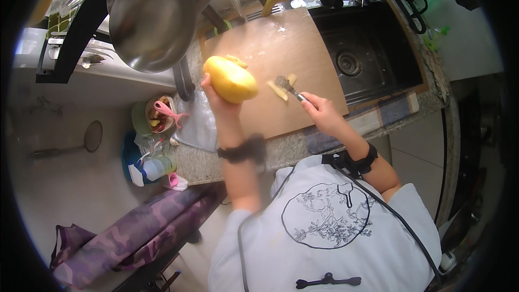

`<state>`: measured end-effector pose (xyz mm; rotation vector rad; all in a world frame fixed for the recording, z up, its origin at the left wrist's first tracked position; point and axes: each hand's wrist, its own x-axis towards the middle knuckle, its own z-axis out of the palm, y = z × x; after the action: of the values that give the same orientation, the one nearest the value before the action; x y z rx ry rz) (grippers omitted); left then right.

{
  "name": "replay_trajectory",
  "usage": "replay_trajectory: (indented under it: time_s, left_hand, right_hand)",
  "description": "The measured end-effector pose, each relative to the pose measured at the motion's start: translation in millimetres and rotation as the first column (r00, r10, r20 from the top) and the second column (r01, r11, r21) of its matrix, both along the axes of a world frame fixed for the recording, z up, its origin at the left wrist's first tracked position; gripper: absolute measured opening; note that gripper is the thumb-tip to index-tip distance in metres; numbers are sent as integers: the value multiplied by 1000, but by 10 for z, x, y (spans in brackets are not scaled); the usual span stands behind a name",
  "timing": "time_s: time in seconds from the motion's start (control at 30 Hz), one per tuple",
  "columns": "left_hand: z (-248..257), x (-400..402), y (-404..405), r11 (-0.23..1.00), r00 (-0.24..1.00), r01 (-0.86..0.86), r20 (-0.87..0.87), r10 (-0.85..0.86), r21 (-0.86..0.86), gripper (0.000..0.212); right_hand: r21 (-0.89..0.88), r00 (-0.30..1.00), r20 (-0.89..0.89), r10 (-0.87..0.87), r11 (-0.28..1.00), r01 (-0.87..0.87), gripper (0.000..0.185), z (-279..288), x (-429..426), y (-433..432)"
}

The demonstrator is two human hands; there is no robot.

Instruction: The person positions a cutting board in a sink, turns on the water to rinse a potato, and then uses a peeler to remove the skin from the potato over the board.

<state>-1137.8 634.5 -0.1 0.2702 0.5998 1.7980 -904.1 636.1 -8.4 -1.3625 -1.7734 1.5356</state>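
My left hand (219,97) grips a large, smooth yellow fruit (231,80), mango-like in shape, and holds it raised over the left part of a tan cutting board (251,117). A strip of peel (237,61) shows at the fruit's far edge; whether it is still attached I cannot tell. In my right hand (322,113) is the handle of a peeler-like tool (294,90) with a dark metal head. That head is over the board, right beside pale yellow peel strips (277,91), apart from the fruit.
A black sink (377,44) adjoins the board's right side. Frying pan (152,24) hangs at upper left. Left of the board are a scrap container (156,125) with a pink peeler (168,111) on it, and a spray bottle (156,168). A yellow-handled tool (271,3) stands behind.
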Motion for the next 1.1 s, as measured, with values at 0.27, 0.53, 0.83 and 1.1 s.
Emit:
replay_trajectory:
  time_s: [0.27, 0.53, 0.83, 1.1]
  left_hand:
    - [-143, 26, -198, 990, 989, 71, -120, -85, -121, 51]
    - [-187, 180, -215, 984, 968, 142, -192, -161, -108, 47]
    - [-248, 213, -183, 984, 976, 88, -183, -116, -156, 39]
    - [-270, 251, -118, 983, 979, 123, -149, -143, -134, 40]
  right_hand:
    - [172, 999, 36, 11, 985, -17, 30, 478, -73, 64]
    - [452, 987, 150, 61, 884, -123, 33, 649, -363, 190]
    - [376, 958, 262, 117, 902, -213, 33, 580, -450, 200]
    - [422, 926, 372, 63, 877, -229, 34, 519, -390, 116]
